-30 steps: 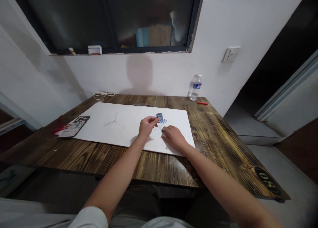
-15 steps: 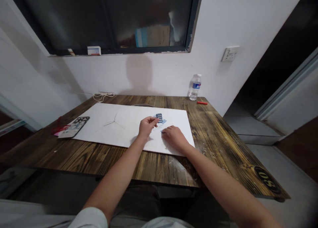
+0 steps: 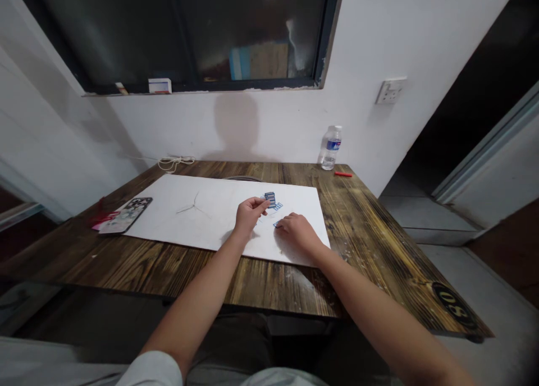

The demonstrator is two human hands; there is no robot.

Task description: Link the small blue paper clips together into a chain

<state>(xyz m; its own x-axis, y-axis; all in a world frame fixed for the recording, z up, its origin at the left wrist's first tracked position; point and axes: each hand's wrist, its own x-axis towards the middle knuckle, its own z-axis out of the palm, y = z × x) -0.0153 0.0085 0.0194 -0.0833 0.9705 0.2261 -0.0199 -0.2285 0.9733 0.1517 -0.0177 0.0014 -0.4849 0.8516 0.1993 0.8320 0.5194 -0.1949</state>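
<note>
My left hand (image 3: 249,215) is closed in a pinch just above the white board (image 3: 227,198). Between its thumb and fingers is a small dark slatted piece with blue edges (image 3: 270,198); its exact kind is too small to tell. A ladder-like blue outlined shape (image 3: 278,206) lies on the board just beyond it. To the right, my right hand (image 3: 298,231) rests low over the board, fingers bent together, with a small blue-edged piece (image 3: 276,225) at the fingertips. The palm hides part of what lies beneath.
Thin dark lines meet in a three-armed figure (image 3: 194,206) on the board. A patterned phone case (image 3: 127,215) overlaps its left end. The wooden table (image 3: 353,223) also bears a white cable (image 3: 174,162), a water bottle (image 3: 331,148) and a red pen-like stick (image 3: 343,174).
My right hand's fingertips have shifted very slightly over the small piece. My left hand and the slatted piece are practically still.
</note>
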